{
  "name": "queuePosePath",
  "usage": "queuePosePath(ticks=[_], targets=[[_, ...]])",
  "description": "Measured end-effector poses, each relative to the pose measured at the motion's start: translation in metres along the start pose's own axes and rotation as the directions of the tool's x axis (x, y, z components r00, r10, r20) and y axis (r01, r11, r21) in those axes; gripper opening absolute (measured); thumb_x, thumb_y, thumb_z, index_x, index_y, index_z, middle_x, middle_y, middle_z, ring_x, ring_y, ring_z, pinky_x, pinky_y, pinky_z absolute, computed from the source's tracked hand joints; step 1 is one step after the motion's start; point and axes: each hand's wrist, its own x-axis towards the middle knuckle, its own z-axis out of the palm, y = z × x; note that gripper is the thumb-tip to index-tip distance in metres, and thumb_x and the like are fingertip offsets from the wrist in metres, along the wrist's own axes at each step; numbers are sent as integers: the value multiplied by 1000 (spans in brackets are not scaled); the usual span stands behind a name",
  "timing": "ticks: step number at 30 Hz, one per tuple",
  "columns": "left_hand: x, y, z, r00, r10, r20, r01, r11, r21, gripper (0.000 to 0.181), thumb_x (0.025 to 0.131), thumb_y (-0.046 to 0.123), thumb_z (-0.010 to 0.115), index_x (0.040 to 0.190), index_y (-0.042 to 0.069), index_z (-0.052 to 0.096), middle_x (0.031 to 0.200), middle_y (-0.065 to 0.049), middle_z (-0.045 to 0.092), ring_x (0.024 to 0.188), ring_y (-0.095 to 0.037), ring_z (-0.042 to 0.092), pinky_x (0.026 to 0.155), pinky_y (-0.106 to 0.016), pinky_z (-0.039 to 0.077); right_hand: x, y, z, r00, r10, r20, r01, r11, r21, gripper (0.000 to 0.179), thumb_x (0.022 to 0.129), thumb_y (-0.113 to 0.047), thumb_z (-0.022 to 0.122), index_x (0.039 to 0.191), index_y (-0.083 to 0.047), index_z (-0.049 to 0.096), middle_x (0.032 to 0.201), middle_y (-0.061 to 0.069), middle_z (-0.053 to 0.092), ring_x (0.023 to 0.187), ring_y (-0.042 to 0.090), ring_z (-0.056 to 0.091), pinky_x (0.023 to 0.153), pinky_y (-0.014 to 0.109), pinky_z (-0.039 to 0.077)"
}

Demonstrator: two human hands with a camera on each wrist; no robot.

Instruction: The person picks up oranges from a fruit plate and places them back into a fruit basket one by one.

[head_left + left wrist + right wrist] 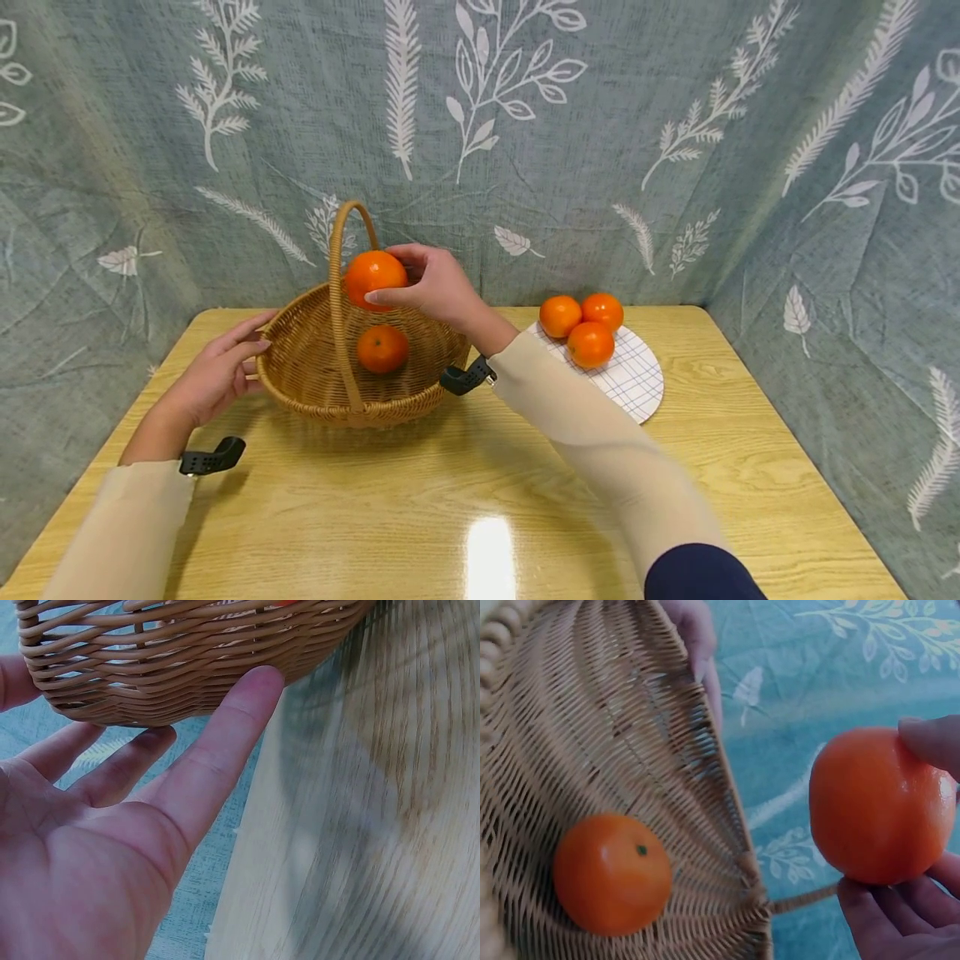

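My right hand (442,287) holds an orange (375,279) between thumb and fingers, above the wicker basket (300,400) and beside its tall arched handle (339,308). In the right wrist view, the thumb lies on one side of the held orange (881,806) and fingers on the other. A second orange (382,348), with a small green stem mark, lies inside the basket. My left hand (217,371) grips the basket's left end at the rim. From the left wrist, its fingers (217,750) show against the woven side and underneath.
To the right, three oranges (590,344) sit grouped on a round white mat (637,375) with a blue grid pattern. A wooden table (375,508) carries everything. Grey-green leaf-print cloth (480,167) hangs behind and at both sides.
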Motion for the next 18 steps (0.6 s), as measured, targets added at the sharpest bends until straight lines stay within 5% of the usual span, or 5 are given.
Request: queuePosePath(ticks=[13, 18], targets=[[0, 1, -1, 1000, -5, 7, 5, 1000, 15, 61, 113, 20, 41, 167, 18, 13, 132, 8, 50, 100, -13, 75, 77, -33, 64, 33, -5, 41, 993, 17, 114, -6, 995, -101, 70, 86, -29, 85, 147, -12, 56, 132, 1, 67, 111, 8, 65, 88, 18, 54], [1, 1, -1, 1000, -12, 8, 12, 1000, 18, 61, 113, 21, 41, 167, 18, 12, 132, 8, 50, 100, -14, 75, 78, -33, 64, 41, -3, 57, 989, 38, 142, -16, 989, -150, 55, 85, -32, 86, 131, -11, 66, 112, -1, 72, 98, 8, 66, 81, 18, 54]])
